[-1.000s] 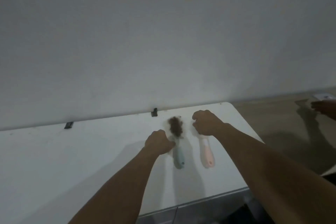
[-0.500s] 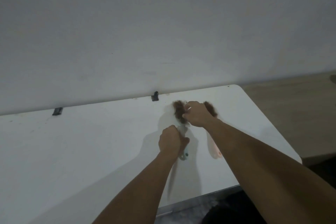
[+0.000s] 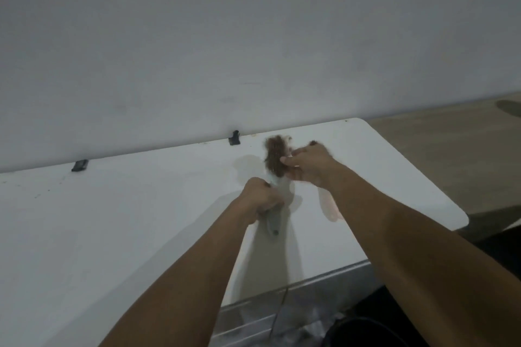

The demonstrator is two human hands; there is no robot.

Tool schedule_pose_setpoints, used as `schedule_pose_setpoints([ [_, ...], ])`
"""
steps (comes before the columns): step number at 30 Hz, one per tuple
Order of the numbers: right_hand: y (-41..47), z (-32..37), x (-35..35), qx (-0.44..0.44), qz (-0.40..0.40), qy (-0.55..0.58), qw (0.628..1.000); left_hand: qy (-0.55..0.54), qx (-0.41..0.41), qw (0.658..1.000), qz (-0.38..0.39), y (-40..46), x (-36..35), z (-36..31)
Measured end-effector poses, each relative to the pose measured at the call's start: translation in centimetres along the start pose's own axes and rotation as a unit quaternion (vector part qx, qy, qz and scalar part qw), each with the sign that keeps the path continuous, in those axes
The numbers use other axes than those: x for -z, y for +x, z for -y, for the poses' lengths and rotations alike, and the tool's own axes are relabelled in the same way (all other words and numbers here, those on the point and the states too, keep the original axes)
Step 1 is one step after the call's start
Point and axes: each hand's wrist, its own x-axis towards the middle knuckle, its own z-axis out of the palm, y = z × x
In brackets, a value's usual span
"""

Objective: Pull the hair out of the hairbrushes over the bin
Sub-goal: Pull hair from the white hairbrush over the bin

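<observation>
Lifted green brush (image 3: pixel 275 217) now in my left hand (image 3: pixel 260 196); right hand (image 3: pixel 308 167) pinches hair (image 3: pixel 275 158); pink brush (image 3: pixel 328 205) behind forearm, on table (image 3: pixel 112 220).

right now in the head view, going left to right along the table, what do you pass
Left black clip → right black clip → left hand gripping the teal hairbrush → brown hair clump → right hand → pink hairbrush → table's rounded right edge.

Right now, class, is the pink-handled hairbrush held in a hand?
No: the pink-handled hairbrush lies on the white table, while the left hand grips the green-handled hairbrush.
</observation>
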Motion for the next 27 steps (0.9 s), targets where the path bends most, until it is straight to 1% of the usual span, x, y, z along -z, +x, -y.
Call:
schedule_pose_setpoints([
  [3,-1.5,-0.3,0.2,0.024,0.025,-0.02,0.999,0.0,-0.044,0.999,-0.009,-1.0,-0.1,0.5],
  [5,-2.4,-0.8,0.4,0.045,0.018,-0.016,0.999,-0.016,-0.07,0.997,-0.008,-1.6,-0.4,0.9],
  [9,-4.7,-2.6,1.4,0.093,-0.017,-0.005,0.995,-0.089,-0.106,0.99,0.03,-3.5,-1.4,2.2],
  [14,-10.4,-5.9,2.7,0.142,-0.08,0.003,0.987,-0.095,-0.171,0.979,0.065,-7.2,-3.9,4.7],
  [18,-15.7,-8.4,3.8,0.158,-0.118,0.0,0.98,-0.089,-0.214,0.969,0.088,-10.6,-6.5,6.4],
  [21,-19.0,-10.5,4.6,0.177,-0.145,0.012,0.973,-0.115,-0.243,0.957,0.111,-12.7,-8.6,7.6],
  [25,-21.9,-13.9,5.6,0.189,-0.15,0.033,0.97,-0.151,-0.257,0.947,0.12,-14.0,-11.9,9.8],
  [27,-22.9,-15.7,6.4,0.183,-0.164,0.027,0.969,-0.148,-0.256,0.947,0.122,-14.3,-13.5,11.0],
])
